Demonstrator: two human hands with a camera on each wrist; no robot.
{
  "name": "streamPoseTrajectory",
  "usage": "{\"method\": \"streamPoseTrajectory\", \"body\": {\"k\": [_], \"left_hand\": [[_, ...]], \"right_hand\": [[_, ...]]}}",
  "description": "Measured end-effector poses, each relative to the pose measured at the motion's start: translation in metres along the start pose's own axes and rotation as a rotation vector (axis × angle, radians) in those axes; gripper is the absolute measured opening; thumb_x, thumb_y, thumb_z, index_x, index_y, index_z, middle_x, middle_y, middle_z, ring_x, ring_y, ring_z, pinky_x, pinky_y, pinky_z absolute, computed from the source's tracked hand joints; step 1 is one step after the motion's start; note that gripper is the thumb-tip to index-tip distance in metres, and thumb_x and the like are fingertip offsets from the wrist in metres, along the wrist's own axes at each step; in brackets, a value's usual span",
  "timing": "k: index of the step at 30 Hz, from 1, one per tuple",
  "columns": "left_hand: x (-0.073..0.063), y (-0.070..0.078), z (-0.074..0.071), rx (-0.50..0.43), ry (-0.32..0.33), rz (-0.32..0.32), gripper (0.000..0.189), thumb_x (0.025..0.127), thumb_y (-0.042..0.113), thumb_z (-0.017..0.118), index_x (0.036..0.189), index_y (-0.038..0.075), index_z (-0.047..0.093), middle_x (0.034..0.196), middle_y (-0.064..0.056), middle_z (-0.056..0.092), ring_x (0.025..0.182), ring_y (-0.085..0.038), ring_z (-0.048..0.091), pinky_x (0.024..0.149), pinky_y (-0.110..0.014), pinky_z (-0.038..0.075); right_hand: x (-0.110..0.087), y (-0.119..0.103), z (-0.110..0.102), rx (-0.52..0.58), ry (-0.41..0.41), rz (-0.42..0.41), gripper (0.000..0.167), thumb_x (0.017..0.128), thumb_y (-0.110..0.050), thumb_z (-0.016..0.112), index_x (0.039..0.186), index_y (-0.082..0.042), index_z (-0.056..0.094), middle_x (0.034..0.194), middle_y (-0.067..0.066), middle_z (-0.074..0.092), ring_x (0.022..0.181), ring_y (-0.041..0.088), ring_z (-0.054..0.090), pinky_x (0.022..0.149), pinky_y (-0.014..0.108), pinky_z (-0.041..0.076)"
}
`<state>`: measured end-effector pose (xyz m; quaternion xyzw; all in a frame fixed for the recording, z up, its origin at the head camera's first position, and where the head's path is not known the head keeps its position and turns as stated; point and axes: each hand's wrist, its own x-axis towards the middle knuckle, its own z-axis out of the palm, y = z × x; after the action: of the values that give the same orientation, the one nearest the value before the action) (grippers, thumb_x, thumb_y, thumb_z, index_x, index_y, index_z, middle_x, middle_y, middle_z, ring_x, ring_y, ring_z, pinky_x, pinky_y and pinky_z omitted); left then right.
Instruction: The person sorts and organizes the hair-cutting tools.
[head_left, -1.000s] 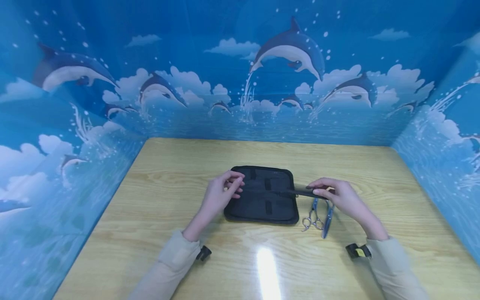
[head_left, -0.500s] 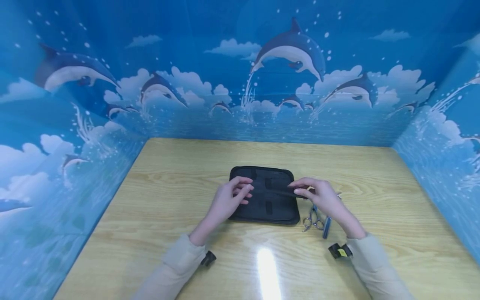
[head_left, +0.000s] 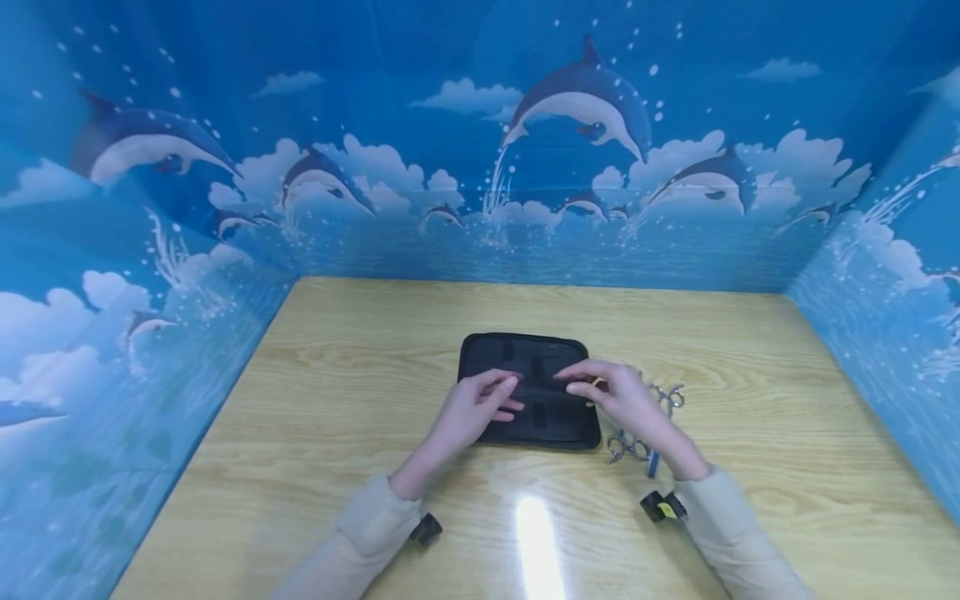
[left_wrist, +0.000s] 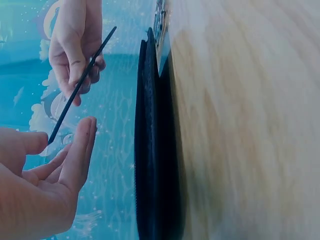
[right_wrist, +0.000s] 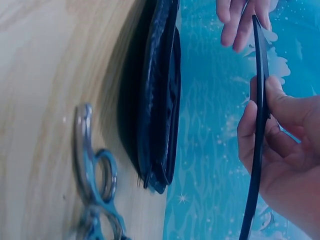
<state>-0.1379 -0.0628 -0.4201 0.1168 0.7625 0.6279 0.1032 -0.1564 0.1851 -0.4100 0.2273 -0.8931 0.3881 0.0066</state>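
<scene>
My right hand [head_left: 618, 398] is over the right side of an unfolded black zip case [head_left: 570, 432], pinching a slim black comb [right_wrist: 257, 150] between thumb and fingers. The comb appears edge-on in both wrist views, raised above the case, its teeth not visible. My left hand [head_left: 478, 407] hovers over the case's left side, fingers loosely extended. In the left wrist view the comb's far end reaches the left thumb tip [left_wrist: 37, 142], while the other fingers stay apart from it.
Two pairs of hairdressing scissors lie right of the case, partly covered by my right arm: finger rings [head_left: 677, 398] above it and blue-tinted handles [head_left: 617, 447] below. Elastic loops [head_left: 538, 414] line the case. A dolphin-print curtain [head_left: 480, 242] borders the wooden table [head_left: 360, 333].
My right hand has moved left with the comb, from beside the case to over it, uncovering the upper scissor rings. My left hand has shifted slightly right and nearer the body.
</scene>
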Motion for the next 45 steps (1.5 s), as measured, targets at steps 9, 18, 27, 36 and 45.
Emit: {"method": "streamPoseTrajectory", "body": {"k": [9, 18, 27, 36, 45], "left_hand": [[0.003, -0.003, 0.005, -0.194, -0.039, -0.058, 0.038, 0.108, 0.019, 0.05, 0.135, -0.007, 0.058, 0.13, -0.029, 0.063, 0.103, -0.03, 0.073, 0.083, -0.029, 0.059], [0.002, -0.001, 0.004, -0.236, -0.045, -0.028, 0.036, 0.108, 0.015, 0.05, 0.131, -0.01, 0.059, 0.127, -0.033, 0.062, 0.104, -0.034, 0.072, 0.083, -0.031, 0.06], [0.002, 0.0, 0.004, -0.261, -0.051, -0.051, 0.034, 0.108, 0.013, 0.05, 0.13, -0.011, 0.059, 0.123, -0.034, 0.064, 0.105, -0.035, 0.071, 0.084, -0.031, 0.059], [0.002, -0.002, 0.003, -0.279, -0.025, -0.073, 0.034, 0.107, 0.014, 0.051, 0.13, -0.01, 0.059, 0.124, -0.03, 0.066, 0.106, -0.033, 0.072, 0.086, -0.032, 0.059], [0.0, -0.003, 0.003, -0.293, 0.008, -0.085, 0.032, 0.107, 0.013, 0.052, 0.13, -0.009, 0.059, 0.124, -0.028, 0.066, 0.105, -0.034, 0.072, 0.086, -0.032, 0.059]], "right_hand": [[0.002, -0.004, 0.01, 0.061, 0.016, -0.016, 0.021, 0.094, -0.008, 0.07, 0.115, -0.008, 0.075, 0.112, 0.012, 0.074, 0.07, 0.025, 0.069, 0.062, 0.03, 0.058], [0.003, -0.004, 0.015, 0.128, 0.027, -0.033, 0.023, 0.092, 0.0, 0.07, 0.113, -0.01, 0.071, 0.109, 0.017, 0.073, 0.073, 0.029, 0.07, 0.06, 0.036, 0.059], [0.002, -0.003, 0.014, 0.116, 0.013, -0.039, 0.022, 0.093, -0.003, 0.07, 0.114, -0.011, 0.071, 0.106, 0.015, 0.073, 0.068, 0.027, 0.068, 0.059, 0.035, 0.058], [0.002, -0.006, 0.017, 0.122, 0.003, -0.032, 0.022, 0.093, -0.006, 0.072, 0.115, -0.011, 0.072, 0.111, 0.011, 0.073, 0.073, 0.025, 0.071, 0.061, 0.032, 0.059], [0.0, -0.005, 0.018, 0.007, 0.012, -0.076, 0.037, 0.084, -0.016, 0.084, 0.119, -0.016, 0.072, 0.108, 0.001, 0.073, 0.083, 0.012, 0.066, 0.07, 0.026, 0.056]]}}
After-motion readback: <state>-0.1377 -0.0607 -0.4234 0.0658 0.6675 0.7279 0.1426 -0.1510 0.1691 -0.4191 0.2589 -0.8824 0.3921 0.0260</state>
